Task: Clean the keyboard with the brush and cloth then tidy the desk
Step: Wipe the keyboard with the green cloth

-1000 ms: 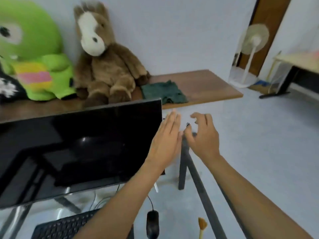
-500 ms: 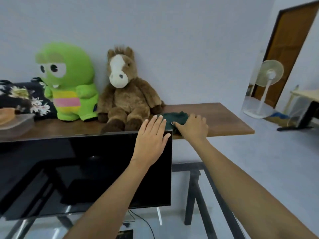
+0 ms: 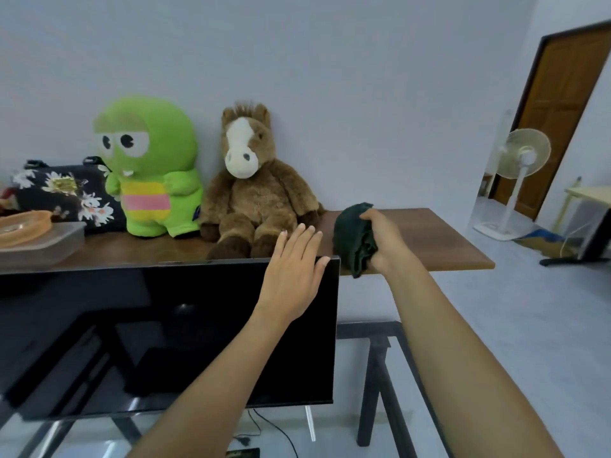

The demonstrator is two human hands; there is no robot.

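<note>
A: Cloth position noted?

B: The dark green cloth (image 3: 352,238) is seen bunched up in the right hand (image 3: 385,241), above the near edge of the wooden shelf (image 3: 429,239). Fingers and thumb are curled round it, and a fold is left hanging below the fist. Whether the cloth touches the shelf cannot be told.

A: And the left hand?

B: The left hand (image 3: 292,271) is held flat, fingers straight and close together, nothing gripped. It is seen in front of the top right corner of the black monitor (image 3: 132,325). Contact with the monitor cannot be told for certain.

A: Keyboard or brush recorded?

B: Only a dark sliver at the bottom edge is seen, too little to be named. A cable (image 3: 281,434) is seen trailing below the monitor on the glass desk (image 3: 396,358).

A: What else is logged on the shelf?

B: A brown plush horse (image 3: 254,183) is seated just left of the cloth, against the wall. A green plush toy (image 3: 148,166) is set beside it, touching. Further left a black floral bag (image 3: 66,193) is noted, with a clear plastic box (image 3: 49,242) in front of it and an orange dish (image 3: 23,226) resting on top.

A: Background?

B: A standing fan (image 3: 522,166) is seen at far right, before a brown door (image 3: 568,104).
</note>
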